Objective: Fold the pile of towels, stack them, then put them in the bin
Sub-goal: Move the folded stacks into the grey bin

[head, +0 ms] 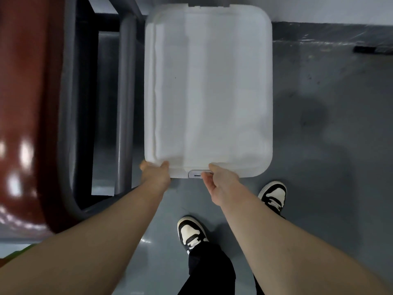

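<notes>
Bin [244, 174], white, stood on the floor [319, 145]: folded towels [208, 92] were laid flat inside, filling it; the grips of left hand [156, 174] and right hand [221, 184] were clamped on its near rim, seemingly to steady or shift it.

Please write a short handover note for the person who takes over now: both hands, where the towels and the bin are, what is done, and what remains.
Hands: the left hand grips the near rim of the bin at its left corner. The right hand holds the same rim beside the latch.
Things: the bin stands on the floor, next to a table leg. The towels lie folded and stacked inside and fill it.
Done: folding, stacking and putting the towels in the bin.
Left: probably only to let go. The tabletop is mostly out of view, so check for leftover towels.
</notes>
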Demonstrator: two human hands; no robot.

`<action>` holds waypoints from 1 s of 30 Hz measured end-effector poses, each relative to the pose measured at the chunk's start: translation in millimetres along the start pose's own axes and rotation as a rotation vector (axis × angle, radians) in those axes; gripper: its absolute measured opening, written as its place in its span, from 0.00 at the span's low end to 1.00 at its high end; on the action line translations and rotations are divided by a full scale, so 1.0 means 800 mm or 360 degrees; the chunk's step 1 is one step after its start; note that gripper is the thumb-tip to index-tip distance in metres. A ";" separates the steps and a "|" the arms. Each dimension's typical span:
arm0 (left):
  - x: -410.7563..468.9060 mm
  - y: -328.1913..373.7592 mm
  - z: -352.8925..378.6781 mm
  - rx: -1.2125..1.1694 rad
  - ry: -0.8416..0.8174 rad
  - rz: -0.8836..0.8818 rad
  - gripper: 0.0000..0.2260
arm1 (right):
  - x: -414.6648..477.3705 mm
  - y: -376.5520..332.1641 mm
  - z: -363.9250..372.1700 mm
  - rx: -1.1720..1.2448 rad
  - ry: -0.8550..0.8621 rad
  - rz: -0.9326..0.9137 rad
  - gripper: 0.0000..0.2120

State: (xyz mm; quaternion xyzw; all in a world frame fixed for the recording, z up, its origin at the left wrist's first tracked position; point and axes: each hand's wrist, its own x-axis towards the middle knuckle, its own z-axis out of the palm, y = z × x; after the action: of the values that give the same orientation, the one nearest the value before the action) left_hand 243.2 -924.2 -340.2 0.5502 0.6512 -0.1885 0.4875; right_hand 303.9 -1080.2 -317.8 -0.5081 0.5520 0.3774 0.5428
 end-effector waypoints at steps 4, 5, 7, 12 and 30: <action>-0.040 0.048 0.000 0.0150 0.0057 -0.0080 0.35 | -0.045 -0.048 0.008 -0.0201 -0.0023 0.0094 0.11; -0.050 0.065 -0.001 0.0204 0.0059 -0.0063 0.37 | -0.053 -0.066 0.011 -0.0267 -0.0030 0.0053 0.09; -0.061 0.106 -0.003 0.0339 0.0007 0.0068 0.39 | -0.063 -0.109 0.029 -0.0453 -0.0064 -0.0163 0.07; -0.054 0.244 0.012 0.0604 -0.0093 0.0580 0.38 | -0.068 -0.254 0.087 -0.1105 -0.0112 -0.0892 0.08; 0.098 0.431 0.113 0.1819 0.0224 0.1107 0.56 | 0.070 -0.562 0.278 -0.2907 -0.0103 -0.1454 0.46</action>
State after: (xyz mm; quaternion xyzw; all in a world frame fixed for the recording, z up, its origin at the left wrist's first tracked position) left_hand 598.9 -841.3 -346.9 0.9104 0.2642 -0.2994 0.1082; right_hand 794.4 -962.7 -340.2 -0.8795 -0.2080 0.4245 0.0548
